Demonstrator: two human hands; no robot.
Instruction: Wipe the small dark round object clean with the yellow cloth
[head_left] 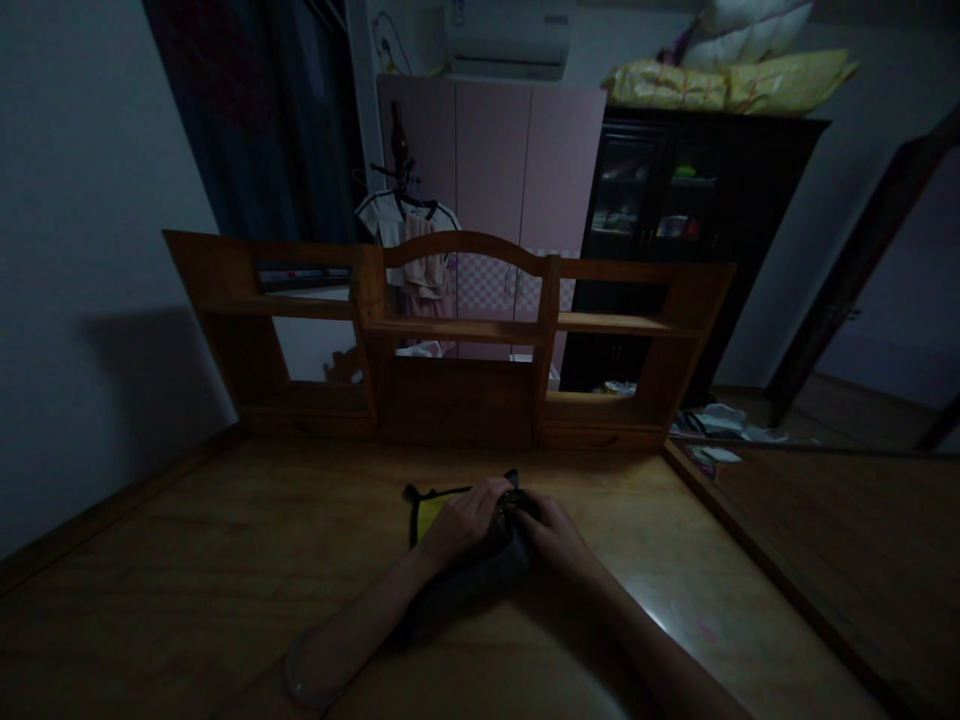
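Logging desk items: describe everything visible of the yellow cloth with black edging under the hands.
The yellow cloth with black edging lies on the wooden desk. It looks like soft fabric, and only a corner shows. The left hand rests on it and hides the rest; the right hand sits beside it. Dim light hides finer detail.

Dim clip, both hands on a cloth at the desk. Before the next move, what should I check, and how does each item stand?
1. The left hand rests on the yellow cloth with black edging: ok.
2. The right hand meets it over a small dark object: ok; what the object is, cannot tell.
3. Fingers closed on the cloth: cannot tell, too dark.
4. Cloth lies wholly on the wooden desk: ok.
5. The wooden shelf unit stands apart from both hands: ok.
6. Light enough for detail: not ok.
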